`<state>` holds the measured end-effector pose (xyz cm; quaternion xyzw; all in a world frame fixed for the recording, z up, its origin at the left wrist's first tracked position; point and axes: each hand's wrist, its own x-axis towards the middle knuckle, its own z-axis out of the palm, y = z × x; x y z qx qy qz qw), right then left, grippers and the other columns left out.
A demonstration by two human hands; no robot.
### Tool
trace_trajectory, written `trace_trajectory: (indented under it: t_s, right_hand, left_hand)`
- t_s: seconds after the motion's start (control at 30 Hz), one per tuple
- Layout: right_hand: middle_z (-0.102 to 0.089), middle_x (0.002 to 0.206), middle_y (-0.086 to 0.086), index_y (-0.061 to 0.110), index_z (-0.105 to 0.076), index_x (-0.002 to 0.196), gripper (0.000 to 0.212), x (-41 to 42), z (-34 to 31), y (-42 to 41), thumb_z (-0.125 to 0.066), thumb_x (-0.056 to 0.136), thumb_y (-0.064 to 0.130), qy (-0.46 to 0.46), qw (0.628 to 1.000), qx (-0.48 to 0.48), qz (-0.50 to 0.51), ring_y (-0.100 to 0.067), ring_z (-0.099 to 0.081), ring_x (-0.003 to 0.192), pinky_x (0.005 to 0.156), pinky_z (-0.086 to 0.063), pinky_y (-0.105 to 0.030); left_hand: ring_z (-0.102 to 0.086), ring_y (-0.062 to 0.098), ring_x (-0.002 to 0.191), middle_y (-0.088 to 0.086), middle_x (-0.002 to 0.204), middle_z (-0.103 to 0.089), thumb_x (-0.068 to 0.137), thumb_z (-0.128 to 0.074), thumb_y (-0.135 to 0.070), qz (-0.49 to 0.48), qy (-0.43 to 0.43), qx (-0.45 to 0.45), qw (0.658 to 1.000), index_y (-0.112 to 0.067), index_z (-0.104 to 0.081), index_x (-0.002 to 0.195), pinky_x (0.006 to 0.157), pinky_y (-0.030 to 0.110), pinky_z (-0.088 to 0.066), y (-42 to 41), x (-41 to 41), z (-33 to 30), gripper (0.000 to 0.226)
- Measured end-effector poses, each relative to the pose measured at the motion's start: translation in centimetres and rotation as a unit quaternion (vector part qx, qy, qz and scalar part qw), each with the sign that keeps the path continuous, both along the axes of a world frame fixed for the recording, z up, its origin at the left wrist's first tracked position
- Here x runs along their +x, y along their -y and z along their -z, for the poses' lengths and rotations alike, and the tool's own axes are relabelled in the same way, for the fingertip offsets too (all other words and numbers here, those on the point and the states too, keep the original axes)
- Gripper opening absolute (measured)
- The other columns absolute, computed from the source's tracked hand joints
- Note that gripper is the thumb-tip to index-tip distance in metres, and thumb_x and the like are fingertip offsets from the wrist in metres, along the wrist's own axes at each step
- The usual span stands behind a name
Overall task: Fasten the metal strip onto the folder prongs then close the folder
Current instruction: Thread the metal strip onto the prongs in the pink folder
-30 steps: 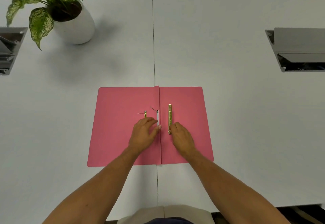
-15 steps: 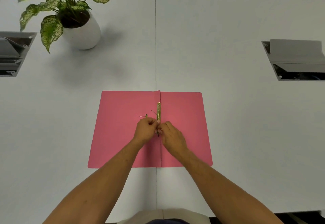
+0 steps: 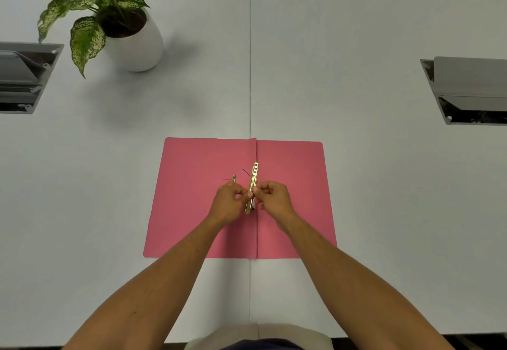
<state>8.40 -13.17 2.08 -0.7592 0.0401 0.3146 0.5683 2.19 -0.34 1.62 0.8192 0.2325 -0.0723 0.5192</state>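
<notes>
An open pink folder (image 3: pixel 192 212) lies flat on the white table, its spine crease running away from me. A gold metal strip (image 3: pixel 253 182) with small holes stands over the crease, slightly tilted. My left hand (image 3: pixel 229 201) and my right hand (image 3: pixel 274 198) both pinch its lower half from either side. A thin dark prong (image 3: pixel 246 172) sticks up just left of the strip. A small gold fastener piece (image 3: pixel 234 177) rests on the left flap by my left knuckles. The strip's lower end shows between my hands.
A white pot (image 3: pixel 134 45) with a spotted green plant stands at the far left. Grey cable boxes are sunk into the table at the left edge (image 3: pixel 24 78) and the right edge (image 3: pixel 466 89). A seam (image 3: pixel 250 61) divides the table.
My right hand picked the strip up from the right flap and brought it left over the crease. My left hand closed on it too. Since half a second ago both hands have held it there.
</notes>
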Motion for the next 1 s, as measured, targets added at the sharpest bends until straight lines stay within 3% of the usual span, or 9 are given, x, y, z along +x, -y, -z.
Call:
trace_trajectory:
  t_s: [0.1, 0.17, 0.27, 0.37, 0.47, 0.57, 0.7, 0.77, 1.0]
  right_hand:
    - [-0.066, 0.072, -0.001, 0.007, -0.066, 0.087, 0.006, 0.1, 0.0, -0.3, -0.062, 0.092, 0.006, -0.030, 0.999, 0.017, -0.007, -0.008, -0.060, 0.056, 0.049, -0.049, -0.019]
    - [-0.066, 0.072, -0.002, 0.004, -0.065, 0.092, 0.006, 0.3, 0.1, -0.4, -0.060, 0.093, 0.007, -0.040, 0.999, 0.019, -0.003, -0.005, -0.061, 0.054, 0.049, -0.050, -0.018]
    - [-0.067, 0.073, -0.004, 0.007, -0.065, 0.089, 0.008, 0.9, 0.3, -0.3, -0.058, 0.093, 0.007, -0.051, 0.999, 0.016, 0.008, -0.008, -0.060, 0.057, 0.050, -0.051, -0.019]
    - [-0.068, 0.073, -0.004, 0.010, -0.066, 0.084, 0.012, 1.1, 0.6, -0.2, -0.058, 0.092, 0.004, -0.053, 0.998, 0.012, 0.013, -0.008, -0.060, 0.057, 0.049, -0.050, -0.019]
    - [-0.069, 0.073, -0.004, 0.012, -0.067, 0.082, 0.013, 1.1, 0.7, -0.2, -0.059, 0.092, 0.006, -0.052, 0.999, 0.010, 0.007, -0.006, -0.060, 0.055, 0.049, -0.050, -0.018]
    - [-0.069, 0.073, -0.005, 0.011, -0.066, 0.083, 0.011, 1.0, 0.8, -0.4, -0.060, 0.092, 0.007, -0.049, 0.999, 0.009, -0.002, -0.006, -0.061, 0.054, 0.051, -0.050, -0.020]
    - [-0.068, 0.071, -0.005, 0.009, -0.066, 0.085, 0.009, 0.9, 0.8, -0.5, -0.061, 0.092, 0.008, -0.046, 0.999, 0.014, -0.014, -0.004, -0.061, 0.052, 0.050, -0.051, -0.018]
    - [-0.068, 0.072, -0.005, 0.009, -0.066, 0.085, 0.009, 0.8, 0.8, -0.5, -0.062, 0.092, 0.008, -0.045, 0.999, 0.013, -0.020, -0.004, -0.061, 0.052, 0.049, -0.050, -0.017]
    - [-0.068, 0.072, -0.004, 0.011, -0.066, 0.083, 0.010, 0.7, 1.2, -0.5, -0.063, 0.091, 0.007, -0.043, 0.999, 0.013, -0.029, -0.002, -0.061, 0.050, 0.048, -0.049, -0.016]
  left_hand:
    - [-0.056, 0.022, 0.086, 0.000, 0.072, -0.067, 0.088, -0.065, -0.025, 0.016, 0.016, 0.000, 1.000, -0.016, -0.071, 0.065, 0.081, 0.034, -0.041, -0.4, -0.3, 0.2, 0.025]
    - [-0.056, 0.019, 0.087, -0.006, 0.081, -0.064, 0.092, -0.060, -0.025, -0.025, 0.033, -0.019, 0.999, -0.019, -0.071, 0.079, 0.078, 0.033, -0.043, -0.6, -0.6, 0.4, 0.018]
    - [-0.058, 0.016, 0.087, 0.001, 0.099, -0.065, 0.095, -0.054, -0.015, -0.117, 0.031, -0.060, 0.991, -0.013, -0.067, 0.104, 0.079, 0.029, -0.045, -0.9, -1.4, 1.2, 0.016]
    - [-0.057, 0.017, 0.076, 0.007, 0.090, -0.064, 0.092, -0.053, -0.001, -0.117, 0.010, -0.088, 0.989, -0.013, -0.066, 0.102, 0.068, 0.016, -0.046, -1.1, -2.1, 1.9, 0.020]
    - [-0.058, 0.019, 0.082, 0.013, 0.093, -0.068, 0.088, -0.057, 0.003, -0.085, -0.008, -0.086, 0.993, -0.009, -0.068, 0.101, 0.074, 0.016, -0.046, -1.0, -2.4, 2.3, 0.021]
    - [-0.060, 0.018, 0.081, 0.018, 0.091, -0.071, 0.086, -0.060, 0.004, -0.055, -0.017, -0.087, 0.995, -0.006, -0.070, 0.102, 0.069, 0.009, -0.045, -0.6, -2.3, 2.5, 0.020]
    - [-0.065, -0.002, 0.072, 0.012, 0.090, -0.074, 0.085, -0.062, 0.005, -0.037, -0.009, -0.097, 0.995, -0.004, -0.071, 0.100, 0.067, 0.002, -0.044, -0.2, -1.9, 2.5, 0.019]
    - [-0.064, -0.006, 0.069, 0.012, 0.091, -0.074, 0.085, -0.061, 0.006, -0.035, -0.009, -0.097, 0.995, -0.003, -0.071, 0.100, 0.068, 0.003, -0.045, 0.0, -1.9, 2.6, 0.020]
    - [-0.067, 0.015, 0.083, 0.010, 0.091, -0.076, 0.086, -0.055, 0.008, -0.029, -0.013, -0.096, 0.995, -0.008, -0.074, 0.096, 0.082, 0.022, -0.050, 0.3, -1.9, 3.0, 0.027]
